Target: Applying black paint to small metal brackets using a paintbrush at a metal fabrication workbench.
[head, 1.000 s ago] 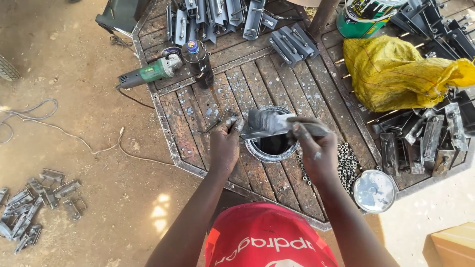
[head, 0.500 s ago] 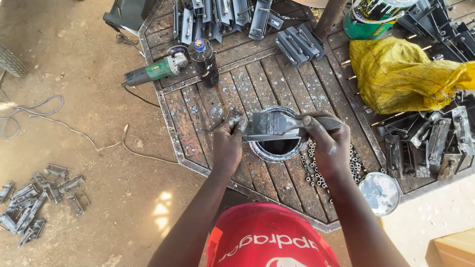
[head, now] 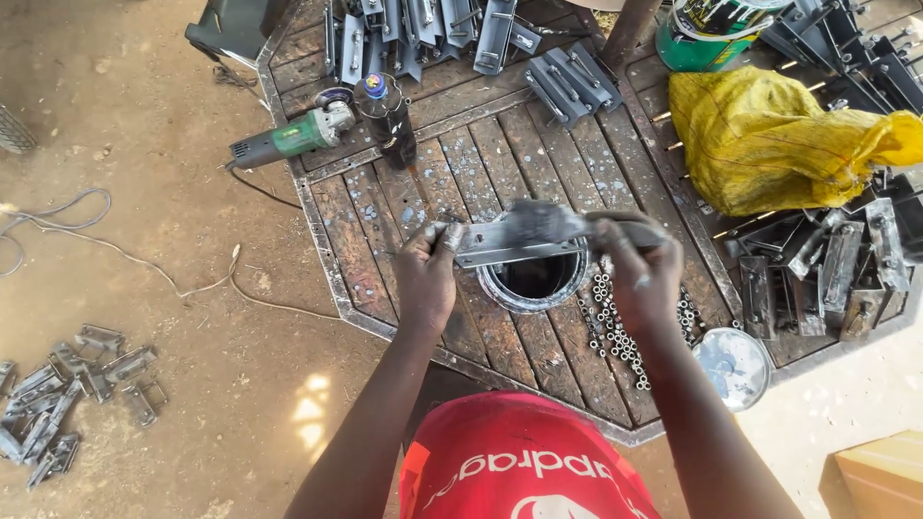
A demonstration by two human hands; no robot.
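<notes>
A grey metal bracket point(head: 524, 235) is held flat between both hands above an open round tin point(head: 535, 279) on a slatted wooden table point(head: 385, 221). My left hand point(head: 426, 279) pinches the bracket's left end. My right hand point(head: 639, 274) grips its right end, where a paint brush or dark rag seems to lie across it; I cannot tell which. Several small nuts point(head: 615, 327) lie scattered on the table below my right hand.
A green angle grinder point(head: 288, 139) and a dark bottle point(head: 389, 115) sit at the table's far left. Several metal brackets point(head: 567, 82) lie at the back and right point(head: 827, 264). A yellow bag point(head: 779, 139), green paint tin point(head: 707, 34), round lid point(head: 733, 365), and ground parts point(head: 67, 384).
Both hands and the bracket have stayed over the tin. The bracket has turned flatter and my left hand has slid up to its left end.
</notes>
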